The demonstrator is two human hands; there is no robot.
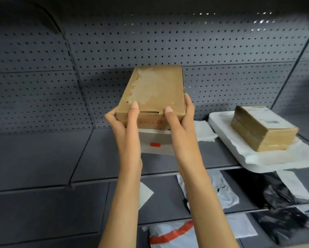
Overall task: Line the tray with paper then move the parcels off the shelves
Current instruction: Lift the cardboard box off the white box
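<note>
Left hand: the left hand (127, 122) grips the near left corner of the cardboard box (152, 94), thumb laid on the top face, fingers curled round the left side and underneath.
Right hand: the right hand (179, 120) grips the near right corner of the same box, thumb on the top face, fingers wrapped up the right side.
Cardboard box: one, brown, its top face scuffed pale where tape or a label has torn away; it is in the air above the shelf (42, 158), tilted so its far end is higher.
Grey parcel: one flat grey parcel (155, 142) with a small red mark lies on the shelf directly under the box, partly hidden by both wrists.
Tray: one white tray (220, 122) sits on the shelf to the right of the box, its near corner jutting past the shelf edge.
Paper: a white sheet of paper (275, 158) lines the tray and hangs over its near rim; a second white sheet (204, 131) lies on the shelf between box and tray.
Parcel on tray: one brown labelled parcel (263, 127) rests on the paper.
Lower shelves: below the box, several grey, white and black mailer bags (221, 190); the count is unclear.
</note>
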